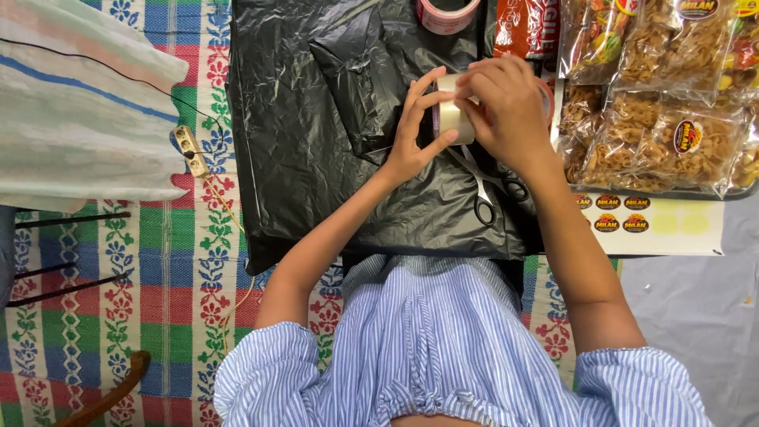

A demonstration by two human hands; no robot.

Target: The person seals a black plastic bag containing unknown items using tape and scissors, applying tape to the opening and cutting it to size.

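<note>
Clear packing tape roll point(452, 117), held up over the black plastic parcel point(340, 119), sits pinched between her left hand point(415, 130) and right hand point(506, 107), whose fingertips should, I reckon, pick slowly for the loose end.

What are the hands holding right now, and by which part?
Both hands hold a roll of clear tape: left hand fingers on its outer side, right hand wrapped over its top and right side.

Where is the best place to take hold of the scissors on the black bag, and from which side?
Grip the scissors at the black loop handles, coming from the person's side. The loops point toward the body and lie free on the black plastic bag, while the blades run up under the hands.
</note>
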